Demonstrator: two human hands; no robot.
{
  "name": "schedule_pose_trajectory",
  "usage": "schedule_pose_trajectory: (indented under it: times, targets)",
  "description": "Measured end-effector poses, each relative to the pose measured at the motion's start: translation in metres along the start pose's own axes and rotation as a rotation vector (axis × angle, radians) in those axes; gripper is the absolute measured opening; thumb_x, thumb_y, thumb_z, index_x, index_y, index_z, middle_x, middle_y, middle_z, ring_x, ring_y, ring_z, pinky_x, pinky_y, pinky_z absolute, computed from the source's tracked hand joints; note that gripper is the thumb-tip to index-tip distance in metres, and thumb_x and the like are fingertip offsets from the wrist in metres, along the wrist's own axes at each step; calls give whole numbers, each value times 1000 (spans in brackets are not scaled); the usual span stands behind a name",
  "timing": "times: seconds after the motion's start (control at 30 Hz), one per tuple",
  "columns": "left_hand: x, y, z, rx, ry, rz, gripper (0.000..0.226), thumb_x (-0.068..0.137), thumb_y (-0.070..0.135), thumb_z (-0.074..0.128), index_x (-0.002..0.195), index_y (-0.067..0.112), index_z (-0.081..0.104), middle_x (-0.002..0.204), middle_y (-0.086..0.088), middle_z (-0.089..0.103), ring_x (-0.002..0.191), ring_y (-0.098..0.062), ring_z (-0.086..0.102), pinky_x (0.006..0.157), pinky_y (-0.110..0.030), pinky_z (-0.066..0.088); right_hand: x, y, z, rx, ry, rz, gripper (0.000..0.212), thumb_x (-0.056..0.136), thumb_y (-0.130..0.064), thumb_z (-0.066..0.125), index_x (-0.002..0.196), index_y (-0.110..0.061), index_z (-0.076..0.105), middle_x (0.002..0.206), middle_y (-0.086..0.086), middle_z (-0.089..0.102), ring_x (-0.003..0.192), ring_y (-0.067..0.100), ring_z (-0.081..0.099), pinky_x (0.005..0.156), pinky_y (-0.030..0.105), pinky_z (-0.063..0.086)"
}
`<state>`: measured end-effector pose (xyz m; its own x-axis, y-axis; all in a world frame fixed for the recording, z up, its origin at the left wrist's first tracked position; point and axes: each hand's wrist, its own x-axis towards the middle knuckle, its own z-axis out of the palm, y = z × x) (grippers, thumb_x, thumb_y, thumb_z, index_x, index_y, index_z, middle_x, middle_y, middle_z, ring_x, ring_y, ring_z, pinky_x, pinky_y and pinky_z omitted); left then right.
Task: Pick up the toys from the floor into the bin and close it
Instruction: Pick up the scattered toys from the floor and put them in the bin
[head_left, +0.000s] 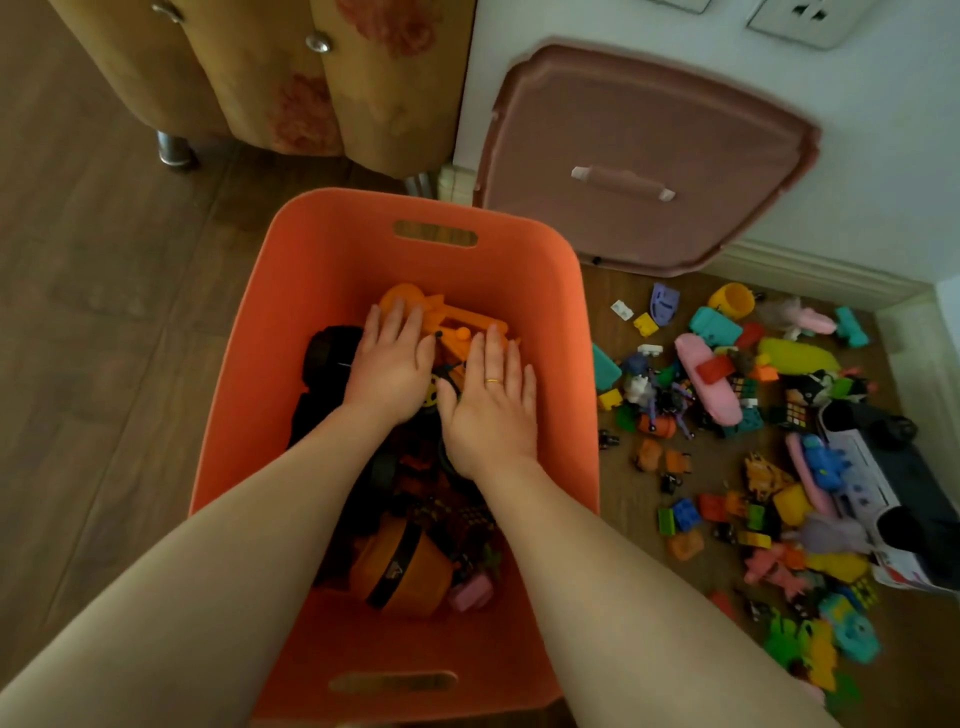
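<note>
While many toys (737, 447) lie scattered on the wooden floor (104, 312) to the right, the orange bin (322, 249) stands open beside them, partly filled. Inside it, the left hand (389, 371) and right hand (491, 410) press flat on the toys there, fingers straight and nearly together. Its pink lid (644, 156) leans against the wall (883, 156) behind.

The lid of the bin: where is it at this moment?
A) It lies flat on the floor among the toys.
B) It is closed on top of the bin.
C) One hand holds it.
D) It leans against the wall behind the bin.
D: the pink lid stands tilted against the white wall, behind the open orange bin, and no hand touches it.
</note>
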<state>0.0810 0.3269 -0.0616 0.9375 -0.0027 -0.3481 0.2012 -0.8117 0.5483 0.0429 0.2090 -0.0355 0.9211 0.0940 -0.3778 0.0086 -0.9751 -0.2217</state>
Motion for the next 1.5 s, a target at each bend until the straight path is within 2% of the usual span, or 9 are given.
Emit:
schedule_pose_trajectory:
  times: [0.2,0.37,0.5,0.67,0.93,1.07,1.17,1.37,1.5]
  targets:
    - [-26,30,-22,-94,54,165,48,101,24,31,147,12,24,154,-10,23,143,-24,16,116,-36,14,3,10,-45,122,-175,-42,55,101,-30,29,151,-13,11,160,6,-8,146,27,4,119,40,12]
    - [-60,80,-24,-51,178,496,35,93,13,45,127,6,53,129,-10,54,126,-30,42,106,-28,25,-49,63,-110,201,287,-395,33,90,-5,40,113,-3,63,124,12,59,118,26,51,97,31,38]
    - [-75,149,-8,43,83,773,33,88,12,48,118,8,61,118,-8,62,122,-26,47,104,-25,26,-71,167,-117,185,312,-147,28,86,-8,40,97,-4,65,109,13,61,107,28,54,95,40,43]
    - [-80,226,45,164,-83,918,32,90,15,50,122,13,59,124,-4,57,127,-21,40,108,-34,32,-106,308,-90,24,216,222,22,93,-8,45,109,-3,60,121,15,53,113,34,48,90,40,42]
    - [-58,314,165,336,-432,591,52,95,21,45,144,14,28,147,-7,29,131,-25,35,105,-37,35,-131,460,-85,-5,160,494,66,93,-25,52,146,0,21,151,21,27,140,34,25,113,40,25]
    - [-34,330,213,267,-406,336,62,94,22,48,148,16,18,155,-8,16,134,-30,32,105,-38,34,-102,496,-88,-10,90,482,70,96,-36,45,150,-8,10,157,15,13,145,32,13,117,40,15]
    - [-16,331,238,518,-338,357,68,94,34,47,150,26,9,158,-5,3,138,-37,23,107,-47,34,-82,518,-83,76,-1,572,75,95,-48,41,151,-13,6,158,15,6,145,35,4,117,44,10]
    - [21,342,258,737,-205,268,86,86,46,58,147,38,-3,156,-5,-15,136,-51,4,105,-62,25,-67,540,-70,189,-168,720,118,68,-85,43,148,-23,-18,156,23,-10,144,40,-7,113,55,-4]
    - [36,343,272,802,-280,161,88,82,55,60,147,39,2,156,-6,-15,136,-54,-4,102,-64,28,-75,535,-59,95,-126,667,131,64,-71,66,145,-23,-25,154,27,-9,143,43,-6,111,60,0]
